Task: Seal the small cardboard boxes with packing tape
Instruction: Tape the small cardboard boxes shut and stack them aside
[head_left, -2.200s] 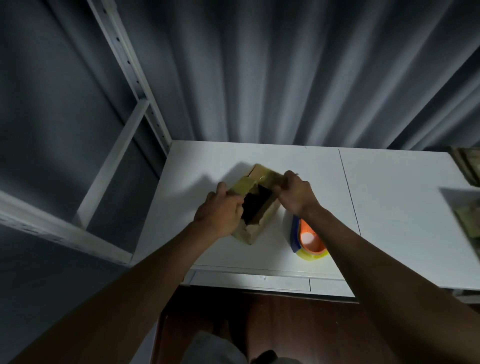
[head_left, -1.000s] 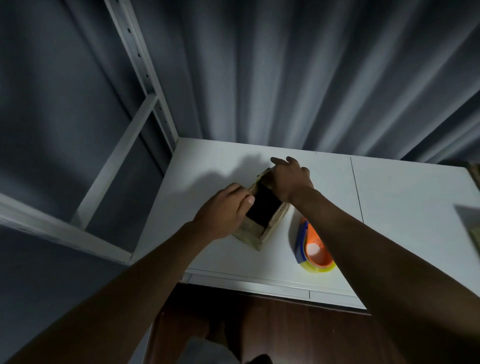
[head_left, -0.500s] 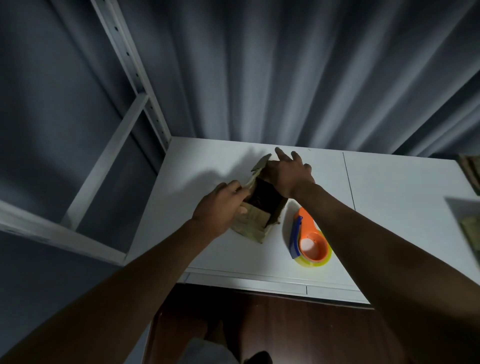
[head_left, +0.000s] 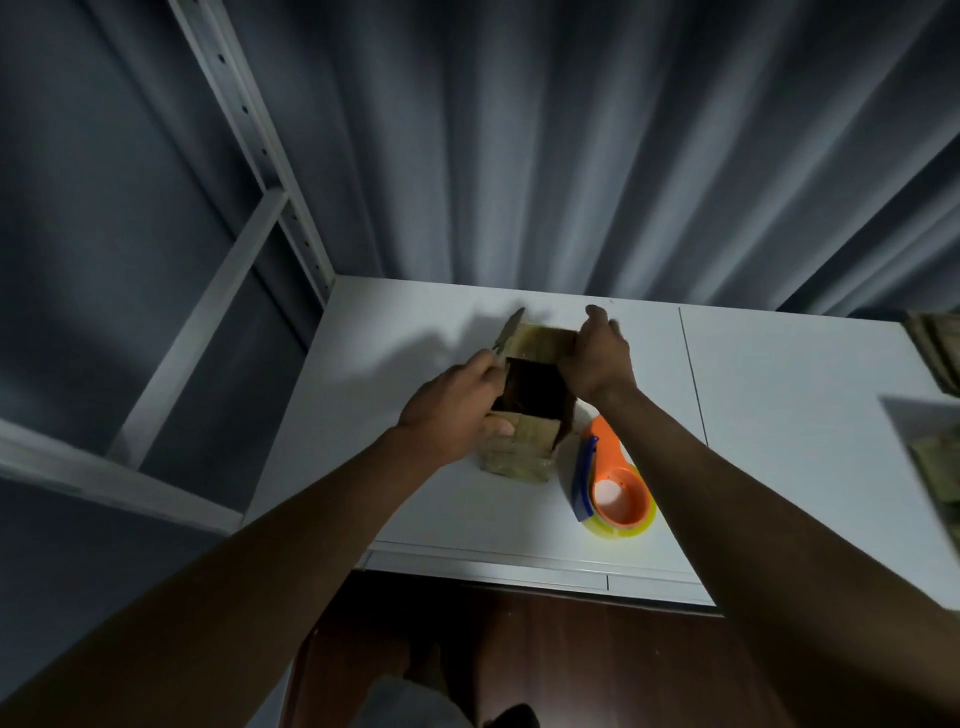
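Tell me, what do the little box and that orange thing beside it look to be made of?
The small box looks like plain brown cardboard: matte, dull tan, with thin folding flaps and creased edges. The orange tape dispenser appears to be moulded plastic, smooth and slightly glossy, with a blue strip along one side; the yellowish translucent ring under it is probably the tape roll. The table looks like white laminate, though dim light leaves that open.

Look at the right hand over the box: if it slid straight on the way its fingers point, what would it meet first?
Past the box, the right hand would likely cross bare table, then meet the curtain; depth is unclear.
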